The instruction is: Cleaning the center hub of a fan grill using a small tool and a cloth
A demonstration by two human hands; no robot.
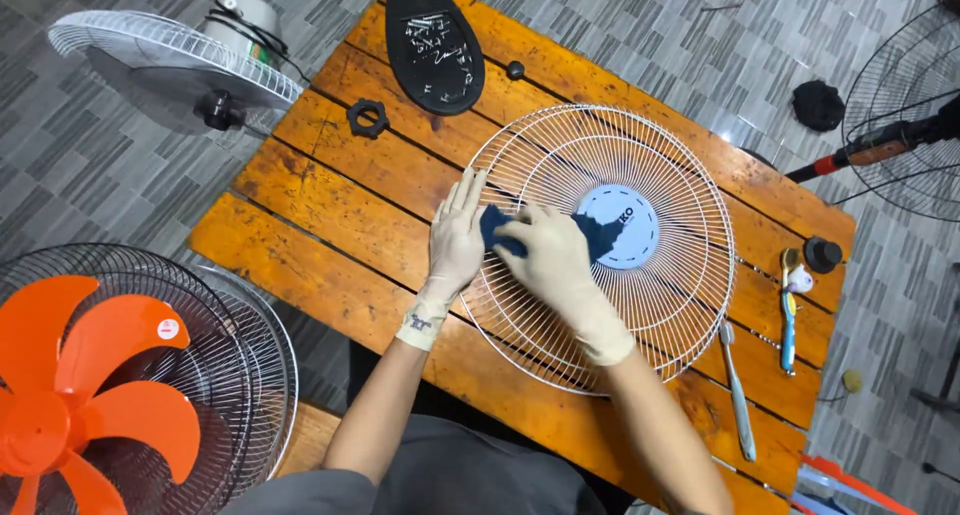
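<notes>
A round white wire fan guard [660, 165] with a pale blue centre disc lies flat on an orange wooden table [340, 205]. My right hand [550, 260], in a cream glove, presses a dark blue cloth [598, 237] onto the guard's wires just left of the centre disc. My left hand [457, 237], also gloved, lies flat with fingers spread on the guard's left rim and the table beside it.
On the table: a black oval cover [433, 43] holding screws, a black nut [367, 119], a small black knob [515, 70], a black cap [822, 255], two toothbrushes [738, 395]. Fans stand around: white at upper left [170, 60], orange-bladed at lower left [90, 385], a dark guard at right [905, 115].
</notes>
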